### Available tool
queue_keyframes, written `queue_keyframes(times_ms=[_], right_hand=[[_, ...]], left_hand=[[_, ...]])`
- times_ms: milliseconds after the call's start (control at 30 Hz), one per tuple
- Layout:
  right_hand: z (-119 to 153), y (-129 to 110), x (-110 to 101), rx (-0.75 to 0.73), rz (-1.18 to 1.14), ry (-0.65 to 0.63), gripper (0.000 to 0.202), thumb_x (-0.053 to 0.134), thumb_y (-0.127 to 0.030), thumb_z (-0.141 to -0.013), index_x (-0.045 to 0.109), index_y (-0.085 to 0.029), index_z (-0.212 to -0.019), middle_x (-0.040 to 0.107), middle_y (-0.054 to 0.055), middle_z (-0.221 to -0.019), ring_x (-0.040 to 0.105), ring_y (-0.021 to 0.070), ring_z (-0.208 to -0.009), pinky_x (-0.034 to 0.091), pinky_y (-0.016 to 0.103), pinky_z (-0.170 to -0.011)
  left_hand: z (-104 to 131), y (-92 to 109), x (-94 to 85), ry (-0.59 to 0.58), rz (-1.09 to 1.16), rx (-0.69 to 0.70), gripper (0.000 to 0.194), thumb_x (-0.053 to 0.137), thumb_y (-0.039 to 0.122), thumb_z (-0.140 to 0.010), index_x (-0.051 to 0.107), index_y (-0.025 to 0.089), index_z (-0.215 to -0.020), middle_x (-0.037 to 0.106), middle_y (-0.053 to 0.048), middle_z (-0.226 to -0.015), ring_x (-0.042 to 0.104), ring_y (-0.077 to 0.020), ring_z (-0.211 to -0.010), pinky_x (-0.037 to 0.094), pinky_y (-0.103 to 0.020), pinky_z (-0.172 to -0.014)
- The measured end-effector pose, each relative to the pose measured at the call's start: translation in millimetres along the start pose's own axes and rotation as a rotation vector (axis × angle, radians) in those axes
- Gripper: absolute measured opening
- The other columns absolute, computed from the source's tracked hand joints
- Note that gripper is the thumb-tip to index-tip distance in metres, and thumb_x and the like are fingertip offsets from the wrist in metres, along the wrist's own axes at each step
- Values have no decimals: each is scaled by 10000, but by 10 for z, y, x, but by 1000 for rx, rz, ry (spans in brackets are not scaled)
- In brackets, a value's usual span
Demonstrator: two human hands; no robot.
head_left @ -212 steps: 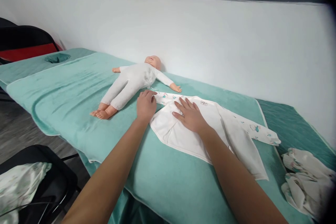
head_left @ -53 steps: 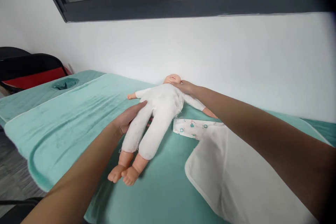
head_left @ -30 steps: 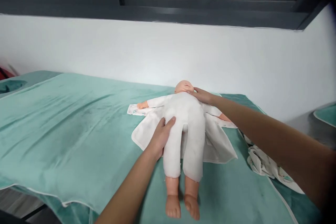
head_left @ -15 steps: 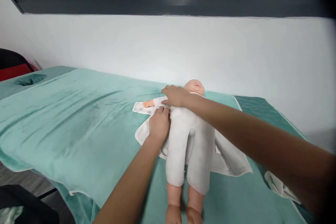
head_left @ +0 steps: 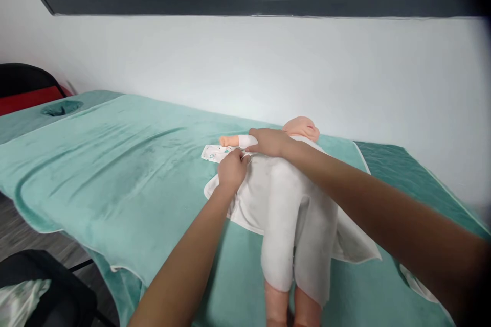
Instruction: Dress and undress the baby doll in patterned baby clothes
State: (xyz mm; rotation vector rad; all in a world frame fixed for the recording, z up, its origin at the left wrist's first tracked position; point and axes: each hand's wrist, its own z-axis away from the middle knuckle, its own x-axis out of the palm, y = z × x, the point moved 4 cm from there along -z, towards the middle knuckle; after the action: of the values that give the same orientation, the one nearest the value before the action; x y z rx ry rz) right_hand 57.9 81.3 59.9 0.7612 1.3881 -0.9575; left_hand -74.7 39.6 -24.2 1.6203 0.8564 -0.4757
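Note:
A baby doll (head_left: 282, 235) with a white cloth body lies on the bed, its hips and legs rolled toward the right side. Under it is spread a white baby garment (head_left: 245, 212), with a printed sleeve (head_left: 215, 153) stretched out to the left. My left hand (head_left: 232, 169) is closed, its thumb and fingers pinching the garment's edge beside the doll's torso. Around the doll's upper arm and shoulder my right hand (head_left: 270, 141) is wrapped; the doll's small forearm (head_left: 229, 141) sticks out beyond it. My right forearm crosses over the doll's chest and hides part of it.
A teal cover (head_left: 126, 189) drapes the bed, which has a face hole (head_left: 62, 108) at the far left. Behind stands a white wall (head_left: 184, 61) below a dark window frame (head_left: 307, 0). A black chair (head_left: 57, 291) holding cloth is at lower left; another cloth (head_left: 418, 283) lies right.
The doll has rolled onto its side, toward the right, with my right hand at its arm. My left hand has closed from lying flat to pinching the garment. The view has shifted slightly.

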Motion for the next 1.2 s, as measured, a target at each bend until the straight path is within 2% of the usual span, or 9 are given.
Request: queue_keyframes(times_ms=[67, 167, 333, 533, 733, 867, 1067, 1133, 1200], right_hand=[[88, 24, -17, -2, -38, 10, 453, 503, -620, -860, 531, -272, -1149, 692, 65, -1125, 642, 259, -932, 414, 318, -673], [191, 56, -8, -14, -63, 2, 497, 452, -682, -865, 555, -270, -1122, 694, 67, -1119, 642, 257, -922, 408, 320, -665], [291, 103, 25, -17, -26, 28, 588, 336, -751, -873, 585, -256, -1072, 706, 79, -1066, 641, 274, -878, 399, 336, -637], [351, 143, 73, 4, 59, -7, 491, 416, -664, -885, 624, -251, -1051, 709, 94, -1058, 649, 285, -892, 418, 360, -710], [317, 91, 142, 32, 125, -29, 459, 434, -610, -896, 641, -231, -1049, 703, 123, -1078, 650, 311, -944, 433, 399, -758], [266, 58, 210, 35, 181, -32, 468, 419, -580, -912, 632, -203, -1089, 701, 151, -1066, 649, 323, -963, 435, 431, -803], [208, 1, 283, 61, 194, 20, 446, 409, -537, -938, 608, -177, -1109, 704, 178, -1041, 659, 322, -941, 443, 421, -783], [186, -14, 299, 85, 191, 33, 460, 394, -533, -947, 594, -160, -1127, 699, 194, -1033, 659, 326, -936, 447, 420, -772], [177, -21, 285, 89, 177, 52, 485, 377, -544, -953, 585, -149, -1143, 691, 198, -1048, 650, 336, -954, 452, 424, -773]], left_hand=[[-20, -86, -45, 50, 279, -69, 230, 603, 412, -837, 604, 214, -720, 621, -26, -685, 583, -206, -704, 387, -312, -681], [-18, -174, -85, 51, 570, -113, 227, 662, 416, -770, 643, 193, -732, 664, -26, -742, 593, -188, -723, 410, -297, -689], [-23, -247, -103, 55, 805, -185, 230, 672, 326, -705, 686, 168, -873, 708, -36, -848, 618, -168, -741, 462, -281, -683], [-60, -309, -140, 148, 904, -256, 157, 679, 300, -687, 616, 160, -720, 630, -1, -712, 544, -112, -636, 455, -255, -642], [-9, -273, -182, 223, 847, -213, 207, 693, 367, -737, 617, 175, -723, 622, 6, -724, 550, -125, -693, 441, -259, -686], [69, -128, -211, 232, 630, -51, 164, 649, 353, -793, 634, 193, -760, 633, 4, -748, 560, -141, -723, 431, -267, -699], [166, 136, -142, -3, 336, 263, 173, 575, 344, -881, 650, 218, -790, 640, -18, -814, 574, -170, -785, 434, -286, -742], [169, 131, -153, 44, 258, 261, 208, 492, 337, -936, 655, 225, -872, 665, -36, -897, 595, -186, -857, 436, -298, -782], [164, 74, -197, 176, 145, 194, 245, 423, 318, -968, 647, 221, -945, 671, -60, -973, 597, -208, -927, 431, -318, -814]])
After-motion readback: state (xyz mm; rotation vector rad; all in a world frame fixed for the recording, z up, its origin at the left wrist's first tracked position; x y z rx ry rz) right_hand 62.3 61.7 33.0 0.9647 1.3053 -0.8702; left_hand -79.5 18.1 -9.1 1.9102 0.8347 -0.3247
